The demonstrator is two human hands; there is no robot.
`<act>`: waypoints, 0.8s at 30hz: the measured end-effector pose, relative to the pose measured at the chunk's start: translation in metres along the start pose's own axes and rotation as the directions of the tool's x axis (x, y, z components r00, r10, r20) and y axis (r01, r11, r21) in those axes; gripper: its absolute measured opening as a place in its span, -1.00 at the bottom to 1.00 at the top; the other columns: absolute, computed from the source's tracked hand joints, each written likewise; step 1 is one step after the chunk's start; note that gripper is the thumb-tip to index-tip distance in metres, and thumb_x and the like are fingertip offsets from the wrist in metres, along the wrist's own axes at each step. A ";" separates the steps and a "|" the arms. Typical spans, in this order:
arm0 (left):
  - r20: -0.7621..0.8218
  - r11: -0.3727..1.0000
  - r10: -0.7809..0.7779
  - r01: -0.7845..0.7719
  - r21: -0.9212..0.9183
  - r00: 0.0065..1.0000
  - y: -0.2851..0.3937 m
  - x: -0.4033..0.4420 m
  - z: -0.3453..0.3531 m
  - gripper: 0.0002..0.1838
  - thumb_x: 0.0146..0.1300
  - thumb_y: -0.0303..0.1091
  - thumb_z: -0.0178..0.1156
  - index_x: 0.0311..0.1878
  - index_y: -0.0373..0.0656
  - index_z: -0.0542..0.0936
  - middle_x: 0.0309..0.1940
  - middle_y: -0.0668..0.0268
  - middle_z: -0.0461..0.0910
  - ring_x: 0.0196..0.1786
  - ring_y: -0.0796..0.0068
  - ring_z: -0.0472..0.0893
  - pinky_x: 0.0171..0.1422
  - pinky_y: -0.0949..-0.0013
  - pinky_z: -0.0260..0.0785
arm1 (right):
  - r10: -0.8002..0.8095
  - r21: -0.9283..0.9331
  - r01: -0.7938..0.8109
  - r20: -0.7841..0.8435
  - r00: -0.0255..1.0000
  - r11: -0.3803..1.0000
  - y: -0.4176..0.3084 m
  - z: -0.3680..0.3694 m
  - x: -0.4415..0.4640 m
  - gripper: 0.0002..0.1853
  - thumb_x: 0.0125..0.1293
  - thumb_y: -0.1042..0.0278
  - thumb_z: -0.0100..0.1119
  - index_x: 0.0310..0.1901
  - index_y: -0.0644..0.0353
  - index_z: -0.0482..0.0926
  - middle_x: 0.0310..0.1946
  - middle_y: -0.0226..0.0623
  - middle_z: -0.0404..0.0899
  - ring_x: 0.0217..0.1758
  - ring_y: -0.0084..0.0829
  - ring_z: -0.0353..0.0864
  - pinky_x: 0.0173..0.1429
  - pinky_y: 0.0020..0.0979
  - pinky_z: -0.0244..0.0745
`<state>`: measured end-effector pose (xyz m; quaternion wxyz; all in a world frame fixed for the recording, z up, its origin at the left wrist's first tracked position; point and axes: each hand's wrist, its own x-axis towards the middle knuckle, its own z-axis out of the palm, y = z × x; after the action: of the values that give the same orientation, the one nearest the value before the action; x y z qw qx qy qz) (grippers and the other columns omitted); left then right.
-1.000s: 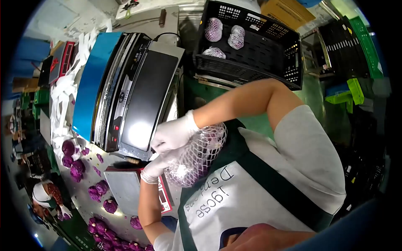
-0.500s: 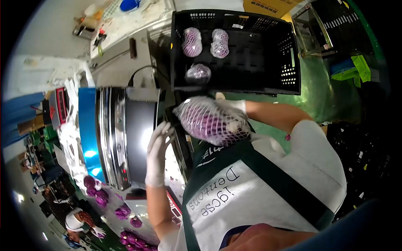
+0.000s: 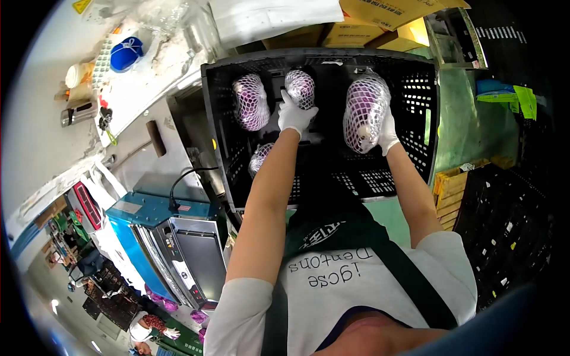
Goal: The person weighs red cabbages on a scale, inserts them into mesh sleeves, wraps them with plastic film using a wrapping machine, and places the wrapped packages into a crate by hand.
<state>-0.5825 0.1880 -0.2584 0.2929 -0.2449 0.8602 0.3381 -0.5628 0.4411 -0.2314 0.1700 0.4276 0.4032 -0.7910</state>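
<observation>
My left hand point(image 3: 294, 114), in a white glove, is at the lower end of a netted purple cabbage pack point(image 3: 300, 88) in the black crate point(image 3: 208, 101); its thumb and index finger are spread against the pack. Gloved too, my right hand point(image 3: 388, 132) grips the right side of a larger netted cabbage pack point(image 3: 366, 110), held upright inside the crate's right half. Another netted pack point(image 3: 251, 102) lies at the crate's left side. Below it, a further pack point(image 3: 261, 157) is partly hidden by my left forearm.
The blue and silver machine point(image 3: 199, 255) stands left of the crate, with its cable running up. A white worktop point(image 3: 160, 65) holds a blue object point(image 3: 126, 54). Cardboard boxes point(image 3: 380, 15) lie beyond the crate. A co-worker point(image 3: 144, 326) is at lower left.
The view has turned toward the crate. My right hand has carried the large pack from in front of my apron into the crate. My left hand has left the machine and reached a pack inside.
</observation>
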 end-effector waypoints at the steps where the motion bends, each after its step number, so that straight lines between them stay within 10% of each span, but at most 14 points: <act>1: -0.024 1.000 0.026 -0.026 -0.008 0.999 0.000 0.001 -0.002 0.28 -0.18 0.16 0.46 0.50 -0.18 -0.06 0.33 -0.09 0.28 0.31 0.00 0.39 0.29 0.09 0.35 | -0.057 -0.044 0.057 0.011 0.998 0.997 0.002 0.000 0.011 -0.34 0.50 -0.16 -0.34 0.37 0.24 0.23 0.31 -0.17 0.35 0.27 -0.23 0.41 0.30 -0.24 0.39; 8: -0.279 0.932 0.176 -0.252 -0.262 0.944 -0.032 -0.019 -0.025 0.22 -0.16 -0.01 0.50 0.48 -0.27 -0.02 0.33 -0.24 0.25 0.34 -0.04 0.37 0.35 0.18 0.29 | -0.315 -0.524 0.179 -0.181 0.932 0.833 0.063 0.065 0.063 -0.19 0.41 -0.37 -0.27 0.17 0.36 0.48 0.01 -0.10 0.61 0.08 -0.18 0.57 0.19 -0.29 0.41; 11: -0.198 0.968 0.249 -0.246 0.043 0.948 -0.036 -0.037 -0.034 0.20 -0.10 -0.04 0.45 0.51 -0.19 -0.07 0.46 -0.21 -0.03 0.44 -0.10 0.20 0.43 0.23 0.19 | -0.574 -0.786 0.299 -0.085 0.815 0.541 0.101 0.103 0.074 -0.28 0.46 -0.26 -0.32 0.15 0.34 0.48 0.03 0.05 0.59 0.13 0.05 0.52 0.23 -0.22 0.37; 12: -0.174 0.955 0.260 -0.280 -0.103 0.950 -0.040 -0.050 -0.040 0.09 -0.06 -0.09 0.41 0.49 -0.21 0.03 0.44 -0.19 0.03 0.44 -0.15 0.17 0.48 0.14 0.11 | -0.583 -0.892 0.219 -0.060 0.810 0.395 0.098 0.109 0.079 -0.36 0.47 -0.18 -0.31 0.10 0.30 0.50 -0.01 0.03 0.60 0.09 0.04 0.55 0.19 -0.19 0.40; 14: -0.349 0.882 0.471 -0.420 0.215 0.810 -0.053 -0.086 -0.046 -0.06 -0.03 -0.18 0.37 0.43 -0.23 0.18 0.40 -0.21 0.11 0.44 -0.18 0.16 0.49 0.01 0.06 | -0.661 -0.950 0.245 0.058 0.748 0.194 0.099 0.110 0.080 -0.48 0.45 -0.07 -0.24 -0.02 0.25 0.52 -0.11 0.00 0.61 -0.02 -0.02 0.57 0.11 -0.18 0.44; 16: -0.458 0.755 0.608 -0.651 0.081 0.648 -0.062 -0.134 -0.066 -0.19 0.00 -0.21 0.35 0.35 -0.24 0.32 0.37 -0.18 0.20 0.43 -0.21 0.17 0.48 -0.07 0.05 | -0.642 -0.950 0.115 0.282 0.713 -0.290 0.082 0.103 0.069 -0.64 0.40 0.07 -0.13 -0.17 0.19 0.54 -0.19 -0.09 0.62 -0.13 -0.16 0.58 0.02 -0.24 0.49; 18: -0.457 0.735 0.596 -0.678 -0.020 0.660 -0.093 -0.198 -0.084 -0.37 0.14 -0.20 0.28 0.27 -0.25 0.41 0.32 -0.04 0.33 0.37 -0.06 0.31 0.46 0.06 0.13 | -0.606 -0.854 0.161 0.472 0.641 -0.495 0.071 0.099 0.059 -0.72 0.39 0.16 -0.05 -0.15 0.20 0.51 -0.13 -0.12 0.58 -0.11 -0.23 0.57 0.05 -0.28 0.50; 21: -0.435 0.737 0.364 -0.540 -0.405 0.824 -0.155 -0.305 -0.117 -0.46 0.24 -0.17 0.20 0.25 -0.20 0.45 0.19 0.02 0.46 0.24 0.06 0.45 0.36 0.17 0.27 | -0.678 -0.589 0.797 0.532 0.508 0.134 0.083 0.116 0.035 -0.59 0.41 0.22 0.00 0.17 0.30 0.40 0.15 -0.07 0.47 0.13 -0.24 0.53 0.25 -0.35 0.44; 23: -0.413 0.697 0.231 -0.446 -0.562 0.881 -0.204 -0.383 -0.128 -0.49 0.28 -0.16 0.18 0.25 -0.16 0.46 0.15 0.04 0.49 0.18 0.10 0.50 0.28 0.23 0.34 | -0.638 -0.497 0.822 0.544 0.545 0.278 0.104 0.155 -0.018 -0.51 0.44 0.22 0.00 0.28 0.35 0.34 0.26 -0.05 0.42 0.24 -0.20 0.47 0.37 -0.35 0.35; 24: -0.616 0.703 0.205 -0.553 -0.447 0.760 -0.233 -0.411 -0.124 -0.52 0.31 -0.18 0.15 0.25 -0.17 0.47 0.14 0.06 0.50 0.18 0.12 0.50 0.26 0.24 0.36 | -0.627 -0.509 0.802 0.523 0.577 0.313 0.119 0.177 -0.048 -0.50 0.45 0.20 -0.02 0.29 0.37 0.33 0.27 -0.05 0.40 0.27 -0.16 0.43 0.42 -0.32 0.27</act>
<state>-0.1891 0.0383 -0.0106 -0.1261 -0.2167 0.7827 0.5697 -0.5578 0.2257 -0.1961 -0.0068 0.0082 0.7956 -0.6057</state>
